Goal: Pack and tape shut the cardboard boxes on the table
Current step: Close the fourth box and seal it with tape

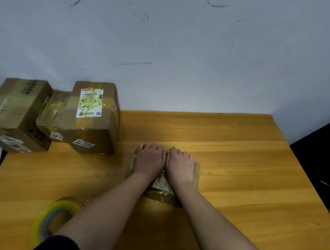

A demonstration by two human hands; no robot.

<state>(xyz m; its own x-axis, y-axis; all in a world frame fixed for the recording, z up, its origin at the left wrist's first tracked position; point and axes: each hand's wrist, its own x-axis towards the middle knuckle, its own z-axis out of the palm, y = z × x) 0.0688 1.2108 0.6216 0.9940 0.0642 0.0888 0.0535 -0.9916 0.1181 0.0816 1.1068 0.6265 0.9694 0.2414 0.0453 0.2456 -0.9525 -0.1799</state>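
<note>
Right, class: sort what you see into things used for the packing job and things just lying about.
In the job: small box under left hand and right hand; tape roll; stacked taped boxes.

Lying about: dark object beside the table; marked wall.

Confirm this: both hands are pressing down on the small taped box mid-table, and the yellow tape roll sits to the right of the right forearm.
Wrong side. The head view shows the tape roll beside the left forearm, at the near left. The left hand and right hand do rest on the small box.

Brown boxes (91, 121), white label (90, 103); yellow tape roll (54, 218); honey-wood table (234, 166).
</note>
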